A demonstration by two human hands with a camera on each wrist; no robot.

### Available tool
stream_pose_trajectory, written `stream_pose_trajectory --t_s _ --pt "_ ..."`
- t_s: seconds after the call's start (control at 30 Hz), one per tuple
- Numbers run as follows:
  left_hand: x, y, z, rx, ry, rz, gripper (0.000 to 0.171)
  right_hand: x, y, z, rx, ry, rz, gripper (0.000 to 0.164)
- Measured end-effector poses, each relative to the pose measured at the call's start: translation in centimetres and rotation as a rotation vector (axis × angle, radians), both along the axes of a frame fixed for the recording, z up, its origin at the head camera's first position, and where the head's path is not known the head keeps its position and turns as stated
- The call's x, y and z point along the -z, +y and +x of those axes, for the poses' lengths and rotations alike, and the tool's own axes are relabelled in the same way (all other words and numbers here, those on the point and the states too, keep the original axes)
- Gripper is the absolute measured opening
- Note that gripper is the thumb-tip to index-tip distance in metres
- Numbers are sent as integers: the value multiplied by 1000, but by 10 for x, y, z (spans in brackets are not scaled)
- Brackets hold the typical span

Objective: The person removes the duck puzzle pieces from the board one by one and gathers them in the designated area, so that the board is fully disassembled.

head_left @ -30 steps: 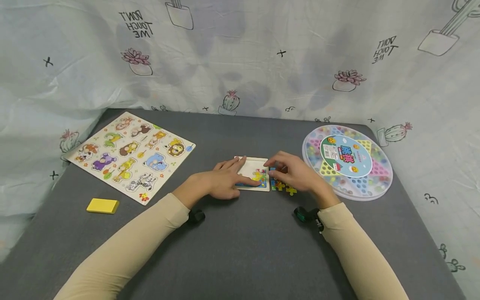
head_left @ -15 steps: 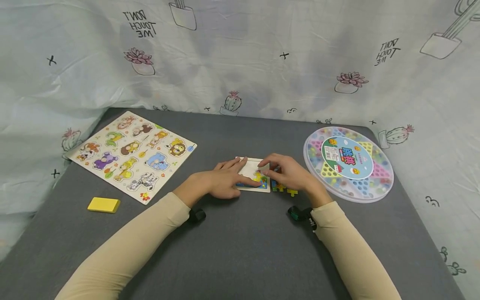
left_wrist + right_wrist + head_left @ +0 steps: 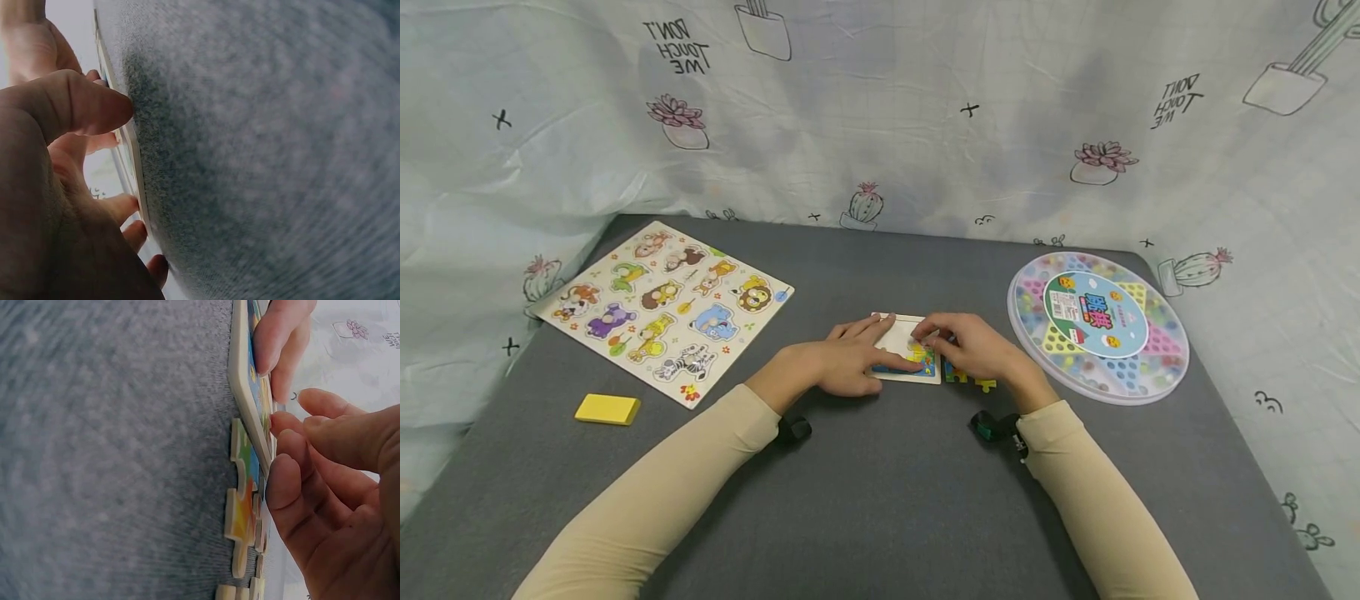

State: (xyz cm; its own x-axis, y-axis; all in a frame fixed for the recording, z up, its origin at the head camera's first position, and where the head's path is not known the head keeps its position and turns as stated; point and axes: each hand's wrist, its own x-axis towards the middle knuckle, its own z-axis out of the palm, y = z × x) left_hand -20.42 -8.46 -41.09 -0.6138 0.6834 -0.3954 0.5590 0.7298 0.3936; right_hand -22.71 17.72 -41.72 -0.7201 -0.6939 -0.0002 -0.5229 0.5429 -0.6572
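In the head view a small jigsaw tray [image 3: 904, 320] with a pale frame lies mid-table, its lower right filled with blue and yellow jigsaw pieces [image 3: 928, 363]. My left hand [image 3: 848, 368] lies spread across the tray's left side, index finger stretched over the pieces. From the right, my right hand [image 3: 973, 343] reaches over the tray with curled fingers. The right wrist view has its fingertips [image 3: 284, 478] right at the tray's edge; I cannot tell if they pinch a piece. Loose jigsaw pieces [image 3: 240, 512] lie beside the tray, partly under the right hand.
A wooden animal puzzle board [image 3: 670, 312] lies at the left, with a yellow block [image 3: 607, 409] in front of it. At the right is a round Chinese checkers set [image 3: 1097, 327]. A patterned cloth [image 3: 910, 150] hangs behind the grey table [image 3: 880, 500].
My right hand has moved left from beside the loose pieces to over the tray's right part. The left hand stays in place on the tray.
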Motion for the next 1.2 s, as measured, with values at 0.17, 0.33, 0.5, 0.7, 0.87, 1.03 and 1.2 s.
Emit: stream_pose_trajectory --t_s 0.17,0.33,0.5,0.7,0.87,1.03,1.2 --pt "2 -1 0 4 2 1 56 -1 -2 1 -6 -15 -7 24" --pt "1 -1 0 2 -4 4 55 -1 -2 0 -8 2 -15 24" --pt "0 -1 0 4 0 3 55 -1 -2 -1 -12 7 -34 23" --pt "0 -1 0 2 -4 3 55 0 -2 -1 -19 43 -33 24" --pt "1 -1 0 3 -5 4 55 1 -2 -1 -17 58 -5 25" --pt "1 -1 0 5 -8 7 55 0 -3 -1 -29 53 27 26" --pt "1 -1 0 6 -5 3 54 -1 -3 -1 -26 41 17 27"
